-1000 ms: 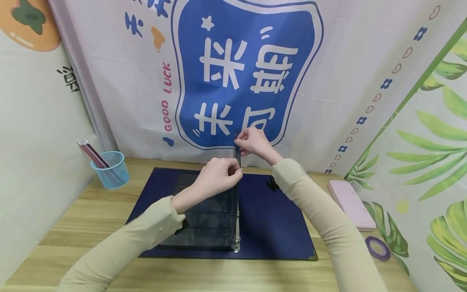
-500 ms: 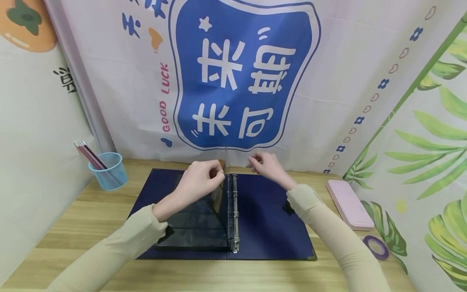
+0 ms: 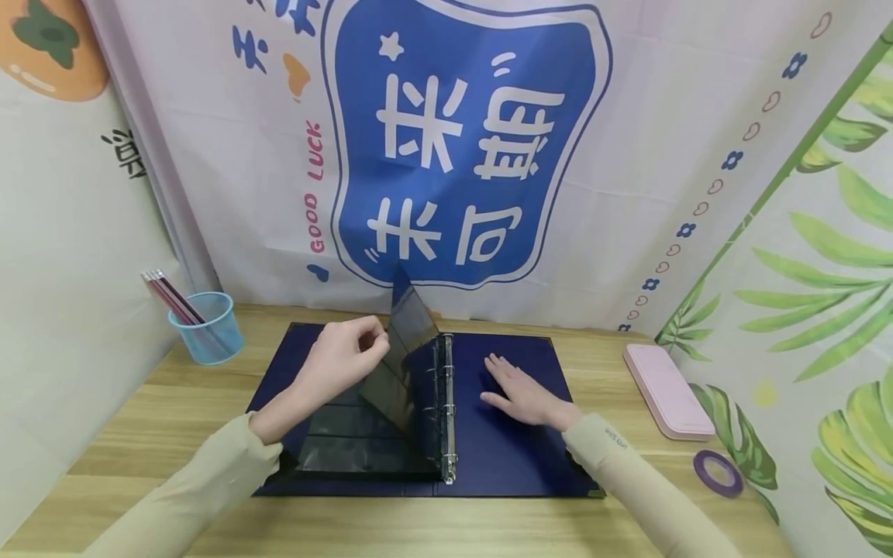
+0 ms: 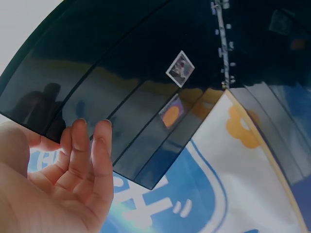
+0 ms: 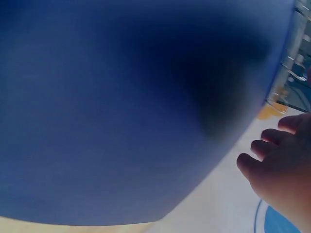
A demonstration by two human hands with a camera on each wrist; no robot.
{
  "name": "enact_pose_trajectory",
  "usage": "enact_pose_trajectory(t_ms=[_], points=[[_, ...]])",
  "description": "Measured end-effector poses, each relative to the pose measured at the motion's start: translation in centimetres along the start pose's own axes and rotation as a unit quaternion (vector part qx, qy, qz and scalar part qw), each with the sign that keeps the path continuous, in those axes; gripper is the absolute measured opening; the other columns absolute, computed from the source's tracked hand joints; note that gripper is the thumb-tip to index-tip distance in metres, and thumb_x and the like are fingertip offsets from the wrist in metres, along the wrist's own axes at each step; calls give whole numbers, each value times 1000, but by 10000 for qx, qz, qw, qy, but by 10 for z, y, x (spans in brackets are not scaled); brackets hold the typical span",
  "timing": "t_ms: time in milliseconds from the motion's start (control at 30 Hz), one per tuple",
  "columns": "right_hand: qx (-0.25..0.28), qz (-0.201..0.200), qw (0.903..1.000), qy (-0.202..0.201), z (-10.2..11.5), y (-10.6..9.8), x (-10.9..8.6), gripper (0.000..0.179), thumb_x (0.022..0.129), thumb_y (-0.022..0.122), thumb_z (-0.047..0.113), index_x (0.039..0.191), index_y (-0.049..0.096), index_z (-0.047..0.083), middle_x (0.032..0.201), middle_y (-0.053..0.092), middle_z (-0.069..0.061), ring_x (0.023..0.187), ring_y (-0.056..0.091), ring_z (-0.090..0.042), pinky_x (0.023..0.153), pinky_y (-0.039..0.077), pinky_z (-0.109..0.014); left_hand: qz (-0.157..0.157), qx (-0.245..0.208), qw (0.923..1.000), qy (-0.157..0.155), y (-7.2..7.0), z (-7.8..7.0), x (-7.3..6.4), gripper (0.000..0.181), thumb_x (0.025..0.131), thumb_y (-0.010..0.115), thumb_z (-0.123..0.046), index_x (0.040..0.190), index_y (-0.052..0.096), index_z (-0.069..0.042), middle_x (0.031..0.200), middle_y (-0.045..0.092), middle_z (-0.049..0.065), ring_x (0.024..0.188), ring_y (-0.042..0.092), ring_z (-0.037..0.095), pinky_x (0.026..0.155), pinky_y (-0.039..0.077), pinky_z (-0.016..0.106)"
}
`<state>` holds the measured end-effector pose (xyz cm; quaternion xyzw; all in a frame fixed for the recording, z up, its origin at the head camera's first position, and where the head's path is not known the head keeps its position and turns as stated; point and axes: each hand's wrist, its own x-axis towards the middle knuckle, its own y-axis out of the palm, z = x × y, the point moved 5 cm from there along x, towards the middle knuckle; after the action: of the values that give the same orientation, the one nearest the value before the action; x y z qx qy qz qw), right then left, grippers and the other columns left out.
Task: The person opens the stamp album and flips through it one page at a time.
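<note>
A dark blue ring binder [image 3: 498,465] lies spread on the table, its metal rings [image 3: 449,411] running down the middle. My left hand [image 3: 338,356] pinches the outer edge of a black pocket page [image 3: 413,322], which stands raised and bent over the left side. In the left wrist view, thumb and fingers meet at the page's edge, and two small stamps [image 4: 180,69] show in its pockets. More black pages [image 3: 356,453] lie flat beneath. Over the bare right cover, my right hand [image 3: 523,397] is held palm down with its fingers extended.
A blue mesh cup [image 3: 209,329] with several pencils stands at the back left of the wooden table [image 3: 349,527]. To the right lie a pink case [image 3: 670,391] and a purple tape roll [image 3: 718,473]. A printed cloth [image 3: 593,256] hangs behind the binder.
The left hand has moved left and down, drawing the page over from upright above the rings. My right hand has left the page's top and come down over the right cover, fingers now straightened.
</note>
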<state>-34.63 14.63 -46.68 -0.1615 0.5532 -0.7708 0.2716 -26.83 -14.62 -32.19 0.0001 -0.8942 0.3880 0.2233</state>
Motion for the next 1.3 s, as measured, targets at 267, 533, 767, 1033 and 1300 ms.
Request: enact_pose_trajectory(t_ms=[267,533,767,1033,1300], points=[[-512,-13,9983,-261,-5,17,-11,70,104,48,40,155,25,-4,163,21,-25,151,20,-44,119,23,-63,102,84,9988,-462,-11,30,-18,17,94,57,-13,80,66,-13,62,55,-1,53,43,11,52,35,23],[-707,92,9973,-183,-10,23,-10,71,105,44,44,156,23,0,165,18,-20,153,18,-40,121,22,-60,158,105,9982,-567,-16,67,-37,18,96,58,-15,82,67,-11,61,53,-2,50,40,6,54,35,23],[-719,130,9971,-208,-10,22,-9,73,105,42,47,157,21,2,166,17,-19,154,17,-39,122,22,-58,703,-243,9916,-1059,-13,101,-55,22,100,57,-19,84,64,-6,62,57,0,54,53,8,55,47,22],[-743,135,9970,-189,-10,22,-9,73,104,42,48,157,21,3,166,17,-18,154,17,-38,122,22,-57,1471,-301,9770,-1513,3,138,-69,25,100,58,-19,81,64,-3,65,64,2,60,61,14,55,49,26],[-751,124,9969,-199,-9,22,-9,72,104,43,48,157,23,2,165,18,-19,154,18,-38,122,23,-57,1497,328,9793,-1321,20,155,-76,30,97,62,-19,70,61,-8,60,63,0,52,56,12,50,44,25]])
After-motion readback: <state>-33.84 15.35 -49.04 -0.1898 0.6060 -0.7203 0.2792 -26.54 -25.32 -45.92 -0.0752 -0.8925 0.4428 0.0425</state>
